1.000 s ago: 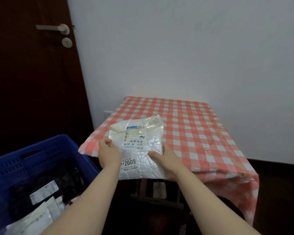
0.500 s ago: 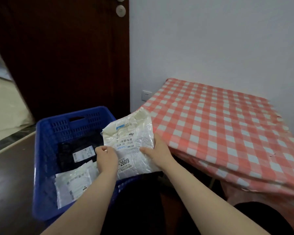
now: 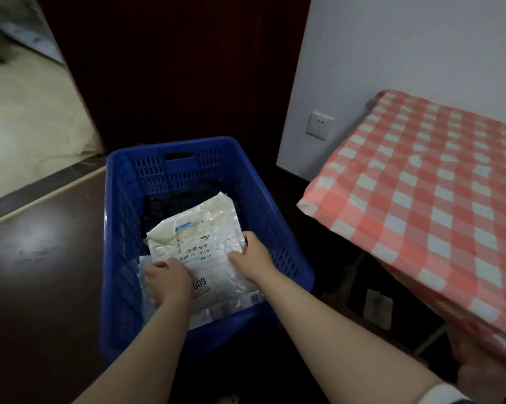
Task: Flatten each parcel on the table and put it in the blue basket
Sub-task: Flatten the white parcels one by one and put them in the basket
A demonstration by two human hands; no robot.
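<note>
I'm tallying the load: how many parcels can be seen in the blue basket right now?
3: the white parcel held by the left hand and right hand; a pale parcel under its near-left corner; a dark parcel behind it. More may be hidden beneath.

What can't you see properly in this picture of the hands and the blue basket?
All in the head view:
- Big number on the white parcel: the left hand covers part of it.
- Fingers of the right hand: tucked under the parcel's edge.
- Floor of the blue basket: covered by parcels.
- The dark thing behind the parcel: too dim to tell.
- The table: cut off by the right edge.
</note>
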